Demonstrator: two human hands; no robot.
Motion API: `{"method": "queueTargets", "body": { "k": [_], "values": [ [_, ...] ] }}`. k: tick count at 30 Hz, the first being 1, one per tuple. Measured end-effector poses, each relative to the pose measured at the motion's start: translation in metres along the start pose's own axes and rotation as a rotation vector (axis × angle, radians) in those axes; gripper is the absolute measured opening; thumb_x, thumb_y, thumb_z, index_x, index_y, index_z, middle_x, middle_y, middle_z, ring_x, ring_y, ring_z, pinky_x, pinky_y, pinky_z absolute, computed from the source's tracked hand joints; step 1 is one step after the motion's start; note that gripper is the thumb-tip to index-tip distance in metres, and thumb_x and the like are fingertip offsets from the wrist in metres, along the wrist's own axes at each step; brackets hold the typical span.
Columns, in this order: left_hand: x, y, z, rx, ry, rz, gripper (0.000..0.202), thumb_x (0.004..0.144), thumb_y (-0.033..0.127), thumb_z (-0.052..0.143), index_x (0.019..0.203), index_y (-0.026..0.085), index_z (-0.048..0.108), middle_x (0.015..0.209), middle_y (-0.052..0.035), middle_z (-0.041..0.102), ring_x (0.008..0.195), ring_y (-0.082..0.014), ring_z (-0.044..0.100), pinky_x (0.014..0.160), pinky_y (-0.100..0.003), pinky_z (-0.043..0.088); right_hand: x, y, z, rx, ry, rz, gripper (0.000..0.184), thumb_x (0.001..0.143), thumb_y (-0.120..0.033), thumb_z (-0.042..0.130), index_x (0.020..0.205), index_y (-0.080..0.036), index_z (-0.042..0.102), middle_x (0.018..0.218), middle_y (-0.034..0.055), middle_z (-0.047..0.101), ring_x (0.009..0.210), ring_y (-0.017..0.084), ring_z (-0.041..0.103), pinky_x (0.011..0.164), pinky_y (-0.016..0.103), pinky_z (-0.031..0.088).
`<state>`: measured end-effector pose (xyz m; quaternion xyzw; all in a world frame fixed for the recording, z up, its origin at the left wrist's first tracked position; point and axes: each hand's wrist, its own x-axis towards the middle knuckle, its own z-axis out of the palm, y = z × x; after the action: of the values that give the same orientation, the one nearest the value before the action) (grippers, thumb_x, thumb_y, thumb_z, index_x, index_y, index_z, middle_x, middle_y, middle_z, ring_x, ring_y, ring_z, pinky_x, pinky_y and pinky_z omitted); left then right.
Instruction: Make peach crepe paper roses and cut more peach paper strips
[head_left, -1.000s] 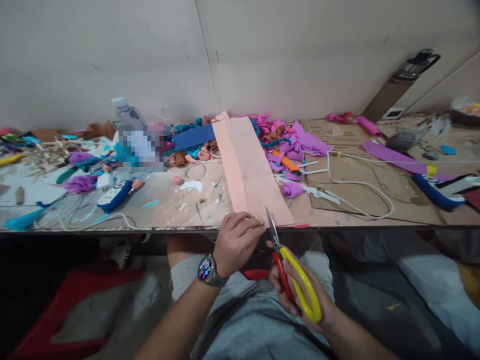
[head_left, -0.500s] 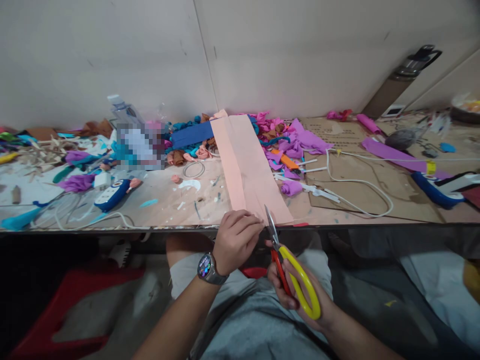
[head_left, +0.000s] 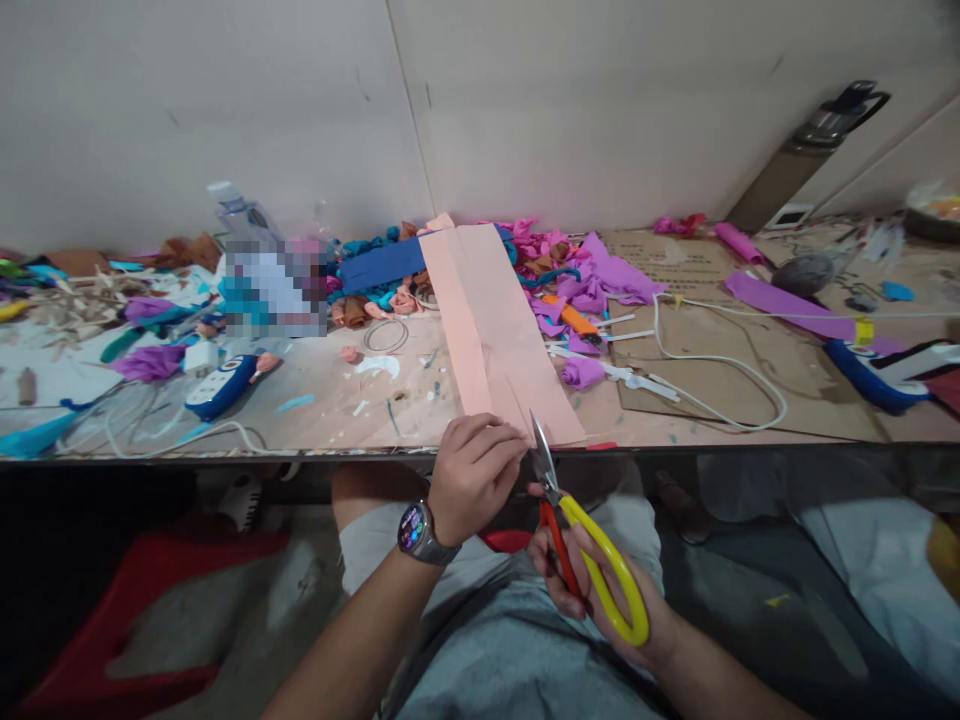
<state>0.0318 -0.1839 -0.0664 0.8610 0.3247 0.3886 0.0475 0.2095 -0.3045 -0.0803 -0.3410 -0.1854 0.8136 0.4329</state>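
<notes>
A long strip of peach crepe paper lies from the back of the table to its front edge, with a fold along its left side. My left hand, a watch on its wrist, is closed on the paper's near end; the fingertips are partly hidden. In my right hand is a pair of scissors with one yellow and one red handle. Their blades point up and away at the paper's near edge, just right of my left fingers. A thin slit or crease line runs up the paper beyond the blades.
Behind the paper lie a blue paper strip and crumpled colored scraps. An orange cutter and white sticks are to the right, beside cardboard crossed by a white cable. Blue-and-white glue guns or power strips lie on both sides. A tall flask leans at right.
The scissors' handles have spread slightly wider apart. Both hands stay in nearly the same place at the paper's near end, and the view has shifted a little.
</notes>
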Motion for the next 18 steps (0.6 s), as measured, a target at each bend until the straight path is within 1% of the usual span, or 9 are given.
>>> {"method": "queueTargets", "body": {
  "k": [9,12,18],
  "values": [
    [-0.0033,0.0025,0.0025,-0.004,0.009,0.006,0.019,0.09,0.012,0.067,0.105,0.023,0.07,0.107,-0.0032,0.078,0.106,-0.023,0.063,0.096,-0.043,0.051,0.0032,-0.0018,0.0054,-0.01,0.033,0.017,0.064,0.087,-0.063,0.065,0.135,-0.026,0.043,0.082,-0.0012,0.062,0.043,0.002,0.042,0.043,0.016,0.021],
    [-0.0041,0.0021,0.0034,0.004,0.006,0.007,0.02,0.09,0.013,0.067,0.106,0.024,0.071,0.107,-0.0033,0.078,0.106,-0.0231,0.064,0.097,-0.044,0.05,0.0053,-0.0011,0.0042,-0.014,0.037,0.012,0.061,0.087,-0.062,0.067,0.13,-0.027,0.043,0.079,-0.0027,0.061,0.041,0.002,0.04,0.041,0.016,0.019],
    [-0.0057,0.0013,0.0027,-0.006,0.006,0.011,0.021,0.089,0.012,0.068,0.106,0.023,0.07,0.107,-0.0027,0.078,0.108,-0.0225,0.063,0.097,-0.043,0.05,0.0069,0.0016,0.0025,0.0,0.061,-0.017,0.057,0.089,-0.059,0.067,0.129,-0.027,0.043,0.077,-0.0036,0.061,0.039,0.002,0.039,0.04,0.015,0.019]
  ]
}}
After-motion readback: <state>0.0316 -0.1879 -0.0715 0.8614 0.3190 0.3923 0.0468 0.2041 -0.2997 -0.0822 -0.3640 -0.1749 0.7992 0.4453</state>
